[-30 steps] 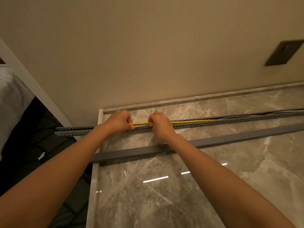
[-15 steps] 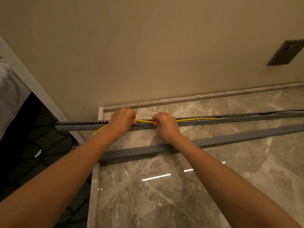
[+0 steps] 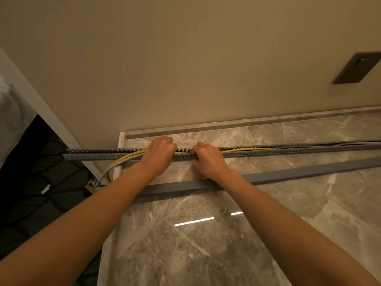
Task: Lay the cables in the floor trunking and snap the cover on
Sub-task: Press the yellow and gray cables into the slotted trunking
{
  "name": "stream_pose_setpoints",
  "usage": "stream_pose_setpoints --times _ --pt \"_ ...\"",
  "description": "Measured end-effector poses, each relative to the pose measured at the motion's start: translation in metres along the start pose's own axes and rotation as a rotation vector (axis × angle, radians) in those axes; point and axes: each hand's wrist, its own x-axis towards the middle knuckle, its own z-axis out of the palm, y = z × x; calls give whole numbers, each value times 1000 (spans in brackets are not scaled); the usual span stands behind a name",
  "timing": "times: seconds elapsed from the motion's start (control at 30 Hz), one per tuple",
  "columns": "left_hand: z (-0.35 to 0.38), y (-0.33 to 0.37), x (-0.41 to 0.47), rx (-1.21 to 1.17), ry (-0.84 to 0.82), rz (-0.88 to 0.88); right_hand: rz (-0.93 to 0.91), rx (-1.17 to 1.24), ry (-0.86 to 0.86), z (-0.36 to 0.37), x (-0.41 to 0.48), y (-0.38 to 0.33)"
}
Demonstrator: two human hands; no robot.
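Note:
A long grey slotted trunking (image 3: 288,152) lies on the marble floor, parallel to the wall, its left end reaching past the floor's edge. A yellow cable (image 3: 247,150) and a grey cable (image 3: 115,165) run along it. Left of my hands both cables leave the channel and hang down over the edge. My left hand (image 3: 159,154) and my right hand (image 3: 208,157) sit side by side on the trunking, fingers curled down on the cables inside it. The grey cover strip (image 3: 299,172) lies loose on the floor, just nearer to me than the trunking.
The beige wall (image 3: 185,69) rises right behind the trunking, with a dark plate (image 3: 357,68) on it at the right. The marble floor (image 3: 206,244) ends at a left edge beside a dark patterned lower area (image 3: 37,193). A white frame (image 3: 41,112) runs diagonally at the left.
My hands have stayed pressed on the trunking. The yellow and grey cables have come out of the channel left of my left hand and now droop over the floor's edge.

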Motion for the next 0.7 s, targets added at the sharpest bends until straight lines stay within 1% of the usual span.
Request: stream_pose_setpoints --times 0.03,0.1,0.17,0.27,0.3,0.37,0.43,0.47,0.57,0.7 --pt "1 4 1 12 -28 12 4 -7 -13 1 -2 1" --pt "3 9 2 3 -139 4 33 -21 -23 3 -1 3" --pt "4 8 3 -24 -133 -6 63 -53 -24 2 0 1" --pt "3 3 2 -82 -135 -22 29 -119 -23 4 -4 4" --pt "3 0 1 -105 -132 -28 20 -156 6 4 -8 6" --pt "4 -2 -2 -128 -113 -30 83 -212 92 4 -16 16" --pt "6 0 -3 -123 -107 -47 179 -183 149 1 -22 27" --pt "7 2 -2 -109 -114 -60 204 -161 124 -1 -25 30" --pt "6 11 2 -46 -146 -86 222 -198 2 -10 -25 35" --pt "5 14 4 -56 -160 -110 220 -214 -59 -19 -17 33"
